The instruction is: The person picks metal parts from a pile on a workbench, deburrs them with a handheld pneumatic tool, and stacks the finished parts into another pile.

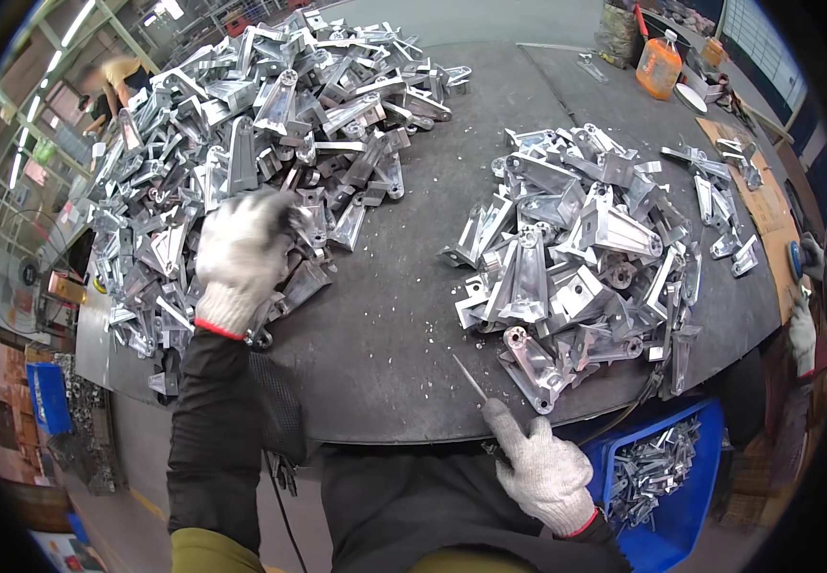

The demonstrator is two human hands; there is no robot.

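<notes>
My left hand (246, 248), in a white knit glove with dark-stained fingers, reaches into the large pile of silver metal brackets (285, 105) on the left of the table. Motion smears its fingers, so whether it grips a bracket is unclear. Down at the table's front edge, my right hand (542, 473), also gloved, is closed on a thin, pointed metal tool (469, 376). The tool's tip points up and left over the dark tabletop; its other end is hidden in the glove. Just beyond that hand lies a smaller heap of similar brackets (585, 229).
A blue bin (662, 535) of small metal pieces stands below the table's right front. An orange bottle (659, 65) is at the far right. Another person's gloved hand (802, 334) shows at the right edge, by a cardboard strip (752, 196). White chips dot the dark table (385, 315).
</notes>
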